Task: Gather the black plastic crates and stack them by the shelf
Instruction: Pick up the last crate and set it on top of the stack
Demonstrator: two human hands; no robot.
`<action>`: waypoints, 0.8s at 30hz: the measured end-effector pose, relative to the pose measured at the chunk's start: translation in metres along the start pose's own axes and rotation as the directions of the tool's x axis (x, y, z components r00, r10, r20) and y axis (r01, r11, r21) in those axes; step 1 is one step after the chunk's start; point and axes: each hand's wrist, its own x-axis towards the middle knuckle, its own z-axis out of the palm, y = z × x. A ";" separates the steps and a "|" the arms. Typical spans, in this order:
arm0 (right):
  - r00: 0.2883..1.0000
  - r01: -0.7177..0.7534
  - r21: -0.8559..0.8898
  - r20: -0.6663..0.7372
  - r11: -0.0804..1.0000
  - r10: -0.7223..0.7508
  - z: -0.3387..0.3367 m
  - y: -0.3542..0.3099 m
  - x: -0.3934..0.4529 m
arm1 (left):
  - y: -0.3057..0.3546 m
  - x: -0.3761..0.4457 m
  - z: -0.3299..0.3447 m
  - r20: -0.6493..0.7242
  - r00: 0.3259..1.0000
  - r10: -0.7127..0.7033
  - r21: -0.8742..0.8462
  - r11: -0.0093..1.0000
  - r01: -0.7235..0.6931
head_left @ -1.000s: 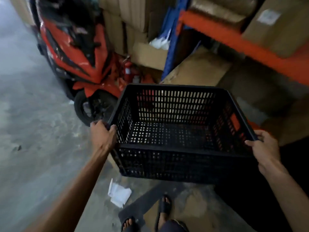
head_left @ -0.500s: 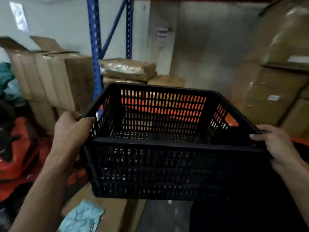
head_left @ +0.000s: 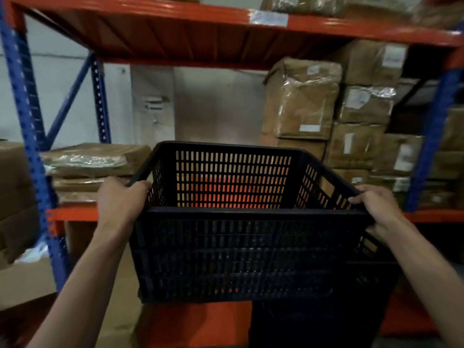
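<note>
Place: a warehouse storeroom.
Racking: blue uprights (head_left: 25,116) and orange beams (head_left: 175,12), pallet-style shelving.
Stock: taped cardboard cartons (head_left: 303,101) stacked on the shelves, white labels showing.

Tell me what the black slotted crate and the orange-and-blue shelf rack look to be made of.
Black slotted crate: likely moulded plastic, matt, with uniform slots and a thick rim. Orange-and-blue shelf rack: seemingly painted steel, slightly glossy, with punched holes along its blue uprights.
</note>
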 end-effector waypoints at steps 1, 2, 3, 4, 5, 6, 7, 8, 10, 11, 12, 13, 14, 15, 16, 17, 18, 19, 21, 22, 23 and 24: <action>1.000 0.003 -0.002 -0.027 1.000 -0.003 -0.010 0.000 0.006 | 0.006 -0.001 0.012 0.022 1.000 0.001 -0.009 1.000 -0.001; 0.999 0.002 -0.003 -0.045 1.000 -0.003 -0.018 0.000 0.011 | 0.010 -0.001 0.022 0.035 0.999 0.009 -0.003 1.000 -0.009; 0.998 -0.002 -0.003 -0.060 1.000 0.002 -0.024 0.001 0.017 | 0.016 -0.002 0.032 0.045 0.999 0.003 -0.007 1.000 -0.003; 0.997 -0.009 -0.003 -0.080 1.000 0.009 -0.031 0.002 0.022 | 0.021 -0.003 0.043 0.052 0.999 -0.001 -0.023 1.000 0.002; 0.995 -0.011 -0.001 -0.099 1.000 0.011 -0.041 0.002 0.028 | 0.028 -0.006 0.056 0.061 0.998 -0.007 -0.048 0.999 0.010; 0.994 -0.007 -0.003 -0.106 1.000 0.007 -0.049 0.004 0.033 | 0.032 -0.007 0.067 0.067 0.998 -0.009 -0.064 0.998 0.014; 0.994 0.003 -0.016 -0.111 1.000 -0.005 -0.055 0.006 0.038 | 0.038 -0.009 0.077 0.082 0.997 -0.002 -0.076 0.997 0.008; 0.993 0.018 -0.037 -0.118 0.999 -0.022 -0.064 0.008 0.044 | 0.043 -0.013 0.090 0.102 0.995 0.005 -0.093 0.996 0.005; 0.991 0.043 -0.055 -0.126 0.998 -0.050 -0.079 0.012 0.056 | 0.051 -0.020 0.110 0.123 0.992 0.003 -0.141 0.990 0.014; 0.989 0.050 -0.053 -0.133 0.997 -0.057 -0.087 0.015 0.063 | 0.055 -0.023 0.120 0.122 0.993 -0.001 -0.152 0.988 0.020; 0.988 0.055 -0.049 -0.142 0.997 -0.061 -0.096 0.016 0.070 | 0.060 -0.028 0.130 0.115 0.993 -0.003 -0.152 0.988 0.021; 0.986 0.062 -0.047 -0.154 0.997 -0.069 -0.104 0.018 0.077 | 0.063 -0.031 0.140 0.110 0.994 -0.004 -0.155 0.988 0.021; 0.983 0.071 -0.048 -0.164 0.996 -0.078 -0.112 0.019 0.082 | 0.066 -0.034 0.150 0.113 0.994 -0.008 -0.163 0.986 0.027; 0.982 0.083 -0.053 -0.167 0.995 -0.091 -0.120 0.021 0.089 | 0.069 -0.038 0.161 0.121 0.993 -0.016 -0.180 0.983 0.038; 0.981 0.091 -0.054 -0.165 0.994 -0.099 -0.125 0.024 0.093 | 0.070 -0.041 0.168 0.128 0.991 -0.024 -0.201 0.978 0.049; 0.981 0.095 -0.053 -0.167 0.994 -0.102 -0.131 0.026 0.099 | 0.071 -0.045 0.177 0.137 0.990 -0.026 -0.221 0.974 0.056; 0.979 0.096 -0.053 -0.176 0.994 -0.103 -0.136 0.027 0.104 | 0.072 -0.048 0.185 0.145 0.989 -0.029 -0.229 0.971 0.062; 0.976 0.092 -0.060 -0.191 0.994 -0.102 -0.141 0.029 0.110 | 0.074 -0.052 0.194 0.152 0.988 -0.033 -0.228 0.971 0.068; 0.972 0.076 -0.074 -0.218 0.994 -0.090 -0.150 0.033 0.121 | 0.076 -0.058 0.208 0.167 0.985 -0.047 -0.217 0.973 0.084; 0.971 0.066 -0.075 -0.224 0.995 -0.081 -0.155 0.035 0.127 | 0.078 -0.059 0.215 0.172 0.983 -0.057 -0.217 0.972 0.094; 0.971 0.060 -0.073 -0.225 0.996 -0.075 -0.158 0.037 0.132 | 0.079 -0.061 0.222 0.172 0.983 -0.067 -0.224 0.969 0.105; 0.972 0.057 -0.071 -0.225 0.996 -0.071 -0.161 0.039 0.137 | 0.079 -0.061 0.230 0.176 0.982 -0.072 -0.235 0.965 0.113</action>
